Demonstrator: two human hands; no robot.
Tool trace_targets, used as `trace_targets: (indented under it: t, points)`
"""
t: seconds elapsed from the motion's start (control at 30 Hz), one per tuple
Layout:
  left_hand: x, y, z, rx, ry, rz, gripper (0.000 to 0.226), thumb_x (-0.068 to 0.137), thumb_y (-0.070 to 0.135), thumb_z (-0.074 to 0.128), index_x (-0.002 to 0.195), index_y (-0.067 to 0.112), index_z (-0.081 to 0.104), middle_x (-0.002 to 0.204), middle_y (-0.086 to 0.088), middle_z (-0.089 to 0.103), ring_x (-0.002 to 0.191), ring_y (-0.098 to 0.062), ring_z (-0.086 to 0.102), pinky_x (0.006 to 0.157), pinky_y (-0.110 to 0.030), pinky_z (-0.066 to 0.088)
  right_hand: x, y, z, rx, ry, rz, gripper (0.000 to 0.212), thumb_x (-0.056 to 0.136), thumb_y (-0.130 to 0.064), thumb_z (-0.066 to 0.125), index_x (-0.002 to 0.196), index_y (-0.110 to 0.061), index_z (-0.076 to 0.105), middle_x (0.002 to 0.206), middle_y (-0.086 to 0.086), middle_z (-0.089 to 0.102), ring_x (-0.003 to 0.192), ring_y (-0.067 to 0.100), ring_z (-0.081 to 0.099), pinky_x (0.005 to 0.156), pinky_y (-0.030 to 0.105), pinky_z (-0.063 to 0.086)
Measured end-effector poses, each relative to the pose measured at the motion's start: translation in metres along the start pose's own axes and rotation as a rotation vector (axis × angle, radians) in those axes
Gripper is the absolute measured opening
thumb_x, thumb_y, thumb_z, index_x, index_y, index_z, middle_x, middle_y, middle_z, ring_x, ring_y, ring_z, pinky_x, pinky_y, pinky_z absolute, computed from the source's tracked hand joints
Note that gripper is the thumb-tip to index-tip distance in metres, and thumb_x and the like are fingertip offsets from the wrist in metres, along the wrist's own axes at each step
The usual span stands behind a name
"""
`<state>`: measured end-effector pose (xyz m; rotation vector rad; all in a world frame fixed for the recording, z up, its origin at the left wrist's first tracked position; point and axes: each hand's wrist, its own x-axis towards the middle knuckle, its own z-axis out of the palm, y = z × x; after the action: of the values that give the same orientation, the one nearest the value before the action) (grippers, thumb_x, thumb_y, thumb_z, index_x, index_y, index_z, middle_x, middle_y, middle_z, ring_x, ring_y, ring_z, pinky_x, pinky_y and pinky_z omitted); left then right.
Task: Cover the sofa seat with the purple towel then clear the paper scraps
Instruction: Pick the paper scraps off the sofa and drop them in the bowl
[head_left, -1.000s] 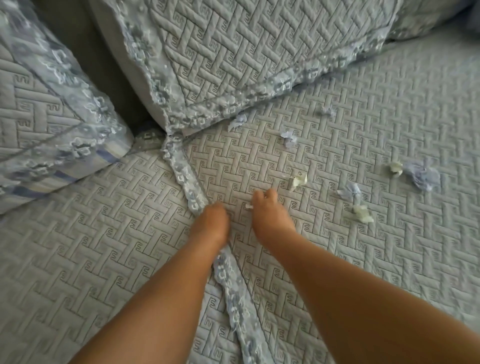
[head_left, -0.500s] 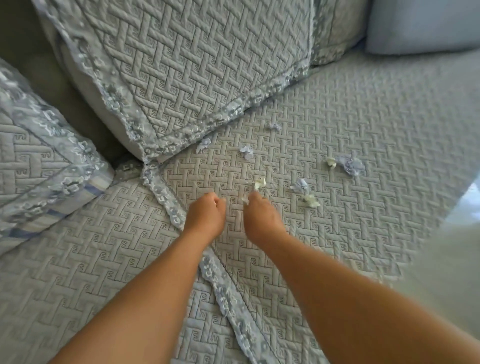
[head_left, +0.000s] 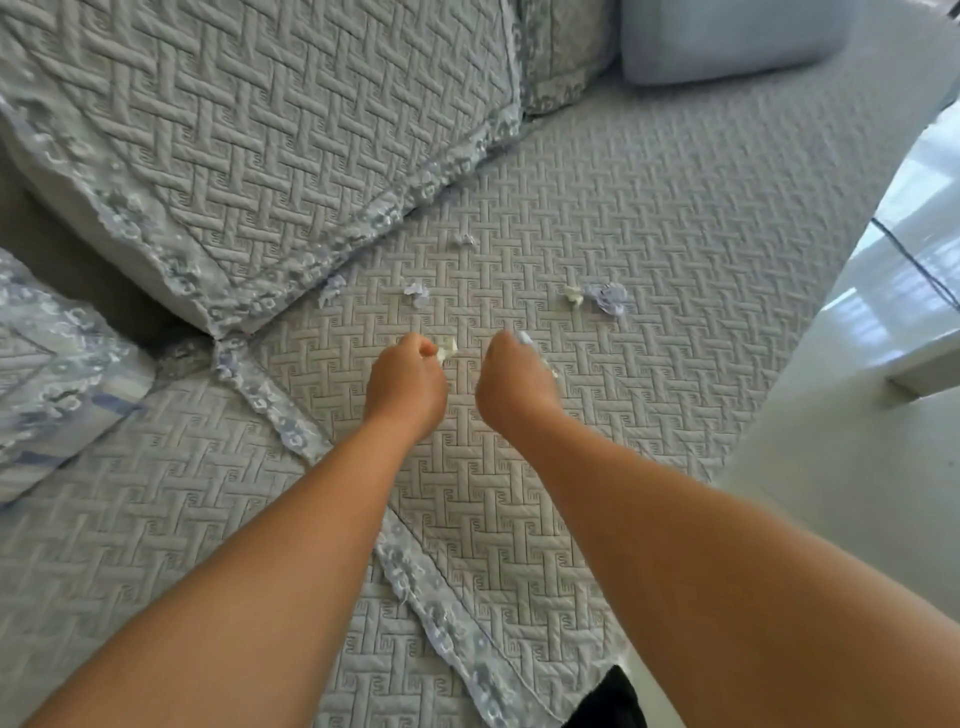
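Quilted sofa seat (head_left: 675, 218), left hand (head_left: 405, 382) pinching scrap (head_left: 447, 347)

Big quilted back cushion (head_left: 270, 135) with lace trim leaned at the back, another lacy cushion (head_left: 57, 364) sat off to the left. Plain pale pillow (head_left: 717, 41) lay far back, glossy white table (head_left: 914, 270) stood right.

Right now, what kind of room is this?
Likely a home living room: a sofa seat under a grey quilted cover, lace-edged quilted back cushions, and a glossy white low table beside it.
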<state>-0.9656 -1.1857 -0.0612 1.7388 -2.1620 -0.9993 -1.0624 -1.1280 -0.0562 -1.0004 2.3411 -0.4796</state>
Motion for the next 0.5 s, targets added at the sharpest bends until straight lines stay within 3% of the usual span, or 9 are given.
trace_targets:
  t: [0.13,0.23,0.3,0.4,0.5]
  points:
    - [0.021,0.009,0.032,0.019,0.046,-0.100,0.040,0.091,0.005,0.038,0.129,0.016,0.046,0.125,-0.012,0.046,0.082,-0.022,0.050,0.058,-0.027,0.039,0.035,0.027,-0.005,0.040,-0.013,0.016,0.066,0.075,0.018,0.045,0.128,-0.020,0.036,0.133,0.014,0.031,0.065,0.019,0.050,0.046,0.028,0.043]
    - [0.040,0.015,0.060,0.020,0.071,-0.221,0.046,0.091,0.007,0.038,0.136,0.017,0.038,0.134,-0.014,0.038,0.085,-0.026,0.050,0.065,-0.033,0.044,0.070,0.046,-0.001,-0.072,-0.110,-0.035,0.093,0.072,0.020,0.049,0.142,-0.032,0.015,0.144,0.019,0.016,0.063,0.016,0.045,0.040,0.023,0.035]
    - [0.058,0.022,0.078,0.035,0.114,-0.296,0.045,0.093,0.008,0.037,0.137,0.017,0.035,0.135,-0.015,0.037,0.083,-0.026,0.051,0.061,-0.032,0.041,0.097,0.059,0.000,-0.158,-0.156,-0.102,0.102,0.070,0.019,0.055,0.145,-0.034,0.009,0.145,0.018,0.014,0.068,0.016,0.045,0.045,0.023,0.041]
    - [0.081,0.030,0.099,0.036,0.166,-0.414,0.038,0.096,0.011,0.034,0.134,0.014,0.038,0.133,-0.013,0.041,0.079,-0.020,0.045,0.061,-0.031,0.035,0.126,0.075,0.005,-0.309,-0.247,-0.292,0.074,0.080,-0.001,0.062,0.138,-0.032,0.028,0.144,0.009,0.016,0.097,0.026,0.051,0.066,0.035,0.057]
    - [0.094,0.028,0.116,0.099,0.173,-0.367,0.027,0.095,0.014,0.037,0.119,0.008,0.046,0.122,-0.014,0.048,0.084,-0.023,0.052,0.065,-0.030,0.035,0.143,0.088,0.006,-0.277,-0.315,-0.389,0.055,0.090,-0.037,0.052,0.134,-0.038,0.019,0.137,0.009,0.022,0.097,0.029,0.054,0.066,0.037,0.055]
